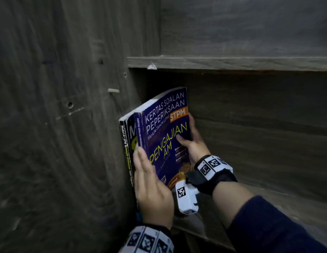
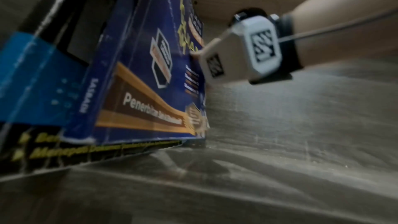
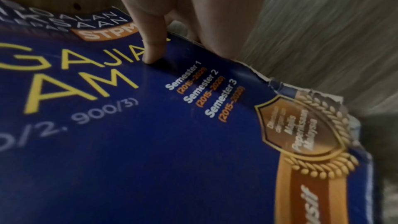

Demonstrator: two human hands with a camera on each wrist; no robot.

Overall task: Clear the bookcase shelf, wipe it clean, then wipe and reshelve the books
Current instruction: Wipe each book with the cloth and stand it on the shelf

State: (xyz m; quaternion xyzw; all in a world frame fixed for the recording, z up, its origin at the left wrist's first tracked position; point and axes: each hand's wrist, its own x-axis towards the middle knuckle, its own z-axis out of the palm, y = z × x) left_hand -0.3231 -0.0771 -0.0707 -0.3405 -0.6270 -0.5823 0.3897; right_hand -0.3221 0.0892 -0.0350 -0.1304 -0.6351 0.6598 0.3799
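Observation:
A dark blue paperback, the "Pengajian Am" book (image 1: 164, 128), stands tilted at the shelf's far left, leaning on a black book (image 1: 124, 136) that stands against the side panel. My right hand (image 1: 191, 141) grips the blue book's right edge, thumb (image 3: 150, 43) on the cover and fingers behind it. My left hand (image 1: 149, 183) lies flat with straight fingers along its lower spine side. In the left wrist view the blue book (image 2: 137, 83) has its bottom edge just above the shelf board (image 2: 280, 142), in front of the black book (image 2: 86, 151). The cover (image 3: 150, 142) has a torn right edge.
The bookcase's dark wooden side panel (image 1: 67, 125) rises at the left, with a dowel peg (image 1: 113, 90) sticking out of it. Another shelf board (image 1: 232, 63) runs overhead. The shelf board (image 1: 287, 207) stretches away to the right of the books.

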